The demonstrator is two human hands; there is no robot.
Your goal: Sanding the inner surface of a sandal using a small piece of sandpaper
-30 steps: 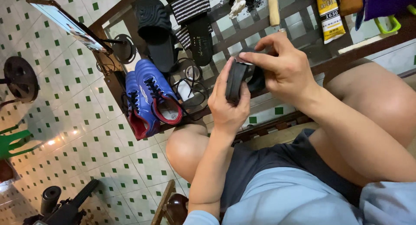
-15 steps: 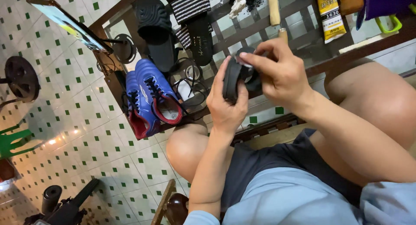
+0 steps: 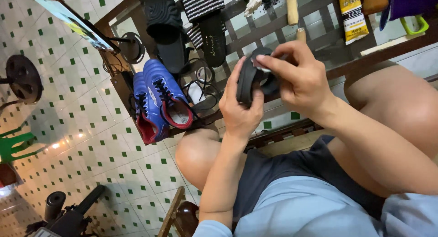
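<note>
1. From my feed, the left hand point(image 3: 241, 110) is up in the middle of the view, wrapped around a black sandal point(image 3: 250, 82) held on edge. Fingers curl round its left side, thumb on the near side, so it's properly closed on it.
2. The right hand point(image 3: 301, 79) comes in from the right and sits on the same black sandal. Its fingertips point(image 3: 262, 59) pinch at the top edge, with the other fingers bent over the sandal's right side. So also closed on it, more of a pinch than a full grip.
3. The sandal is up in the air between both hands, above the person's knee point(image 3: 198, 152) and just in front of the wooden rack point(image 3: 351, 66).
4. Left of the hands, a pair of blue football boots point(image 3: 159, 100) with red lining sits at the rack's near left corner, touching each other.
5. Further back there's a black slide point(image 3: 166, 27) and a striped slipper point(image 3: 207, 18) lying side by side on the rack.
6. Far left, a phone point(image 3: 73, 20) is tilted up on a stand at the rack's edge.
7. Far right on the rack, a yellow tube point(image 3: 352, 15) lies on the slats.
8. The floor point(image 3: 82, 127) is white tile with small green squares.
</note>
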